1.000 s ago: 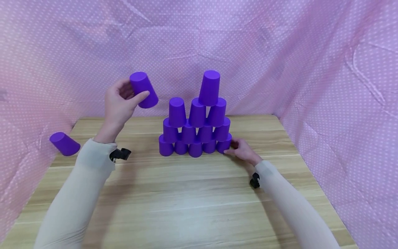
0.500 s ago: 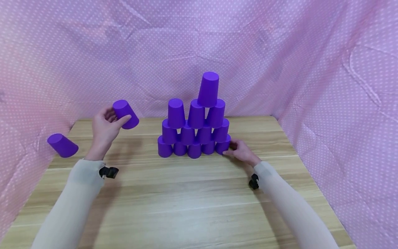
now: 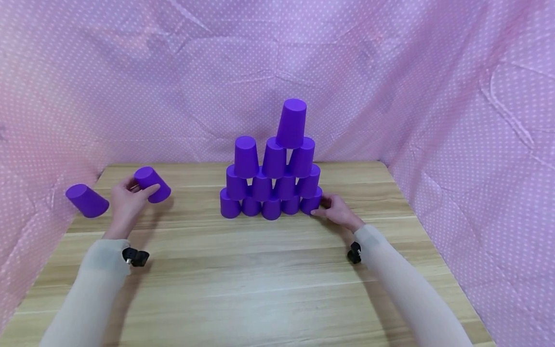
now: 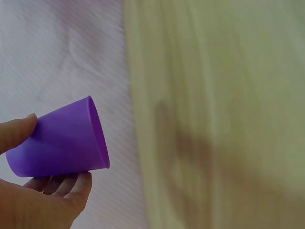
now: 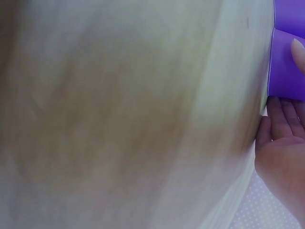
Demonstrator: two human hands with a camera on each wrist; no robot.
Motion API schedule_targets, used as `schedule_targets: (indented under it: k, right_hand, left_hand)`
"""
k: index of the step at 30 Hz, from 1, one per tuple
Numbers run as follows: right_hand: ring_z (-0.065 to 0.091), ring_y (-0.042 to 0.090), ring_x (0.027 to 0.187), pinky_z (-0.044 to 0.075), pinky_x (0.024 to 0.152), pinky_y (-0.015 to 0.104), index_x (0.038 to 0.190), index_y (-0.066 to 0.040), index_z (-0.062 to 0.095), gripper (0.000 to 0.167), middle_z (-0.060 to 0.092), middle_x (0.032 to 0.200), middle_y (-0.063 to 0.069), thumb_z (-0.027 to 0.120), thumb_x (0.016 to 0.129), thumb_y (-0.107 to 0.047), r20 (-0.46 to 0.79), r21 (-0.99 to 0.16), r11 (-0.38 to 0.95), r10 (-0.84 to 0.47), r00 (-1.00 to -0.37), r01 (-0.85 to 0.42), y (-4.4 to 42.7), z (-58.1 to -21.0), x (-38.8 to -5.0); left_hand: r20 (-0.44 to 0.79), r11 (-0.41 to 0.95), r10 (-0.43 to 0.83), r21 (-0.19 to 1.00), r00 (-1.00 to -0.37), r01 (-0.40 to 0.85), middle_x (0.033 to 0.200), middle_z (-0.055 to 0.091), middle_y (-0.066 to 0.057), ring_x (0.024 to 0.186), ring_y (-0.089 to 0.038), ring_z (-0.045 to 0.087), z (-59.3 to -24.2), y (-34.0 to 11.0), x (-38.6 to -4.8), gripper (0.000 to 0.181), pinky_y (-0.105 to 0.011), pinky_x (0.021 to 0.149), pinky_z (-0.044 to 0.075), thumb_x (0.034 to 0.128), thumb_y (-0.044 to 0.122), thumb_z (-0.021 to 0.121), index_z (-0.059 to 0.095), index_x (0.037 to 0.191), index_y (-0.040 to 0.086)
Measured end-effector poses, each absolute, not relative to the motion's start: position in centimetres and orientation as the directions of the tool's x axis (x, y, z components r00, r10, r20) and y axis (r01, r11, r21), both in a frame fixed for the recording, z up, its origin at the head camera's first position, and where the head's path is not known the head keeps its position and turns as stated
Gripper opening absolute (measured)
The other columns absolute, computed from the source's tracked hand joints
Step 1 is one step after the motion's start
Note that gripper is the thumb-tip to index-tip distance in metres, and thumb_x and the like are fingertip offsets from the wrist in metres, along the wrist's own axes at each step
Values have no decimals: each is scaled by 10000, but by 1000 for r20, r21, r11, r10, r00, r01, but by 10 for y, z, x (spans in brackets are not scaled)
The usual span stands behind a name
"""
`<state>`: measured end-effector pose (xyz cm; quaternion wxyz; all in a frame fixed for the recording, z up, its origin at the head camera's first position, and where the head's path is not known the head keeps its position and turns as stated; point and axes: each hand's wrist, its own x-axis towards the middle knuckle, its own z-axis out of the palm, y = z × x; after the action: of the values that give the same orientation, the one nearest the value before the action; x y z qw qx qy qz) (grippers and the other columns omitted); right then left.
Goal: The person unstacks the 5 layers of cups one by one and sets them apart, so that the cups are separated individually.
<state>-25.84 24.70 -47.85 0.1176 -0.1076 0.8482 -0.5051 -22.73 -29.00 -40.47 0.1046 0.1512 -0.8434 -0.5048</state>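
1. Head view: while the left hand holds one purple cup, the right hand is at the stack. Both stand over a wood-grain tabletop.
2. Head view, held cup: purple, closed end up, tilted, near the tabletop's far left corner. Left thumb on the near side, fingers on the other; grip closed to the cup's width.
3. Head view, stack: thirteen purple cups, closed ends up, toward the far edge, about midway between left and right edges. Tiers from the base: five, four, three, one. Top cup sits across the middle and right cups of the third tier.
4. Head view, end cup: rightmost of the lowest tier, between right thumb and fingers; hand spread to its width.
5. Head view, loose cup: purple, closed end up, by the left edge, toward the far left corner; leans in view.
6. Head view, surroundings: pink dotted curtain; pale sleeves; black device at the left wrist.
7. Left wrist view: held cup between thumb and curled fingers, rim turned toward the tabletop, visibly apart from it.
8. Right wrist view: thumb against the end cup, fingers along its opposite side; cup partly cut off by the frame. Another cup adjoins it.
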Motion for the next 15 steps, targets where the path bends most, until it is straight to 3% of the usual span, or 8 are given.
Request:
schedule_targets:
  k: [3,10,15]
  right_hand:
    - [534,280,1165,379,1030,402,1310,-5,532,552,592,1243,143,763,817,-99,-79,-884,461,-306,-949,-75,247,-478,-259]
    - [535,274,1168,377,1031,390,1302,-6,540,551,597,1240,138,770,809,-90,-69,-882,462,-309,-948,-87,247,-478,-259]
    - [527,281,1178,375,1033,398,1314,-2,531,561,590,1250,145,766,812,-87,-74,-882,464,-305,-950,-80,247,-477,-259]
  left_hand:
    - [-5,465,-389,862,-921,-202,1234,531,-171,972,-115,524,-414,-302,-223,712,-191,821,448,852,342,724,434,1399,-8]
    - [-89,455,-404,844,-910,-284,1406,408,-255,1241,-357,429,-425,-326,-216,823,-423,1015,397,879,366,679,262,1481,-10]
    - [-105,452,-426,836,-899,-312,1415,387,-272,1256,-396,400,-431,-336,-213,802,-444,1014,394,885,336,677,267,1470,-28]
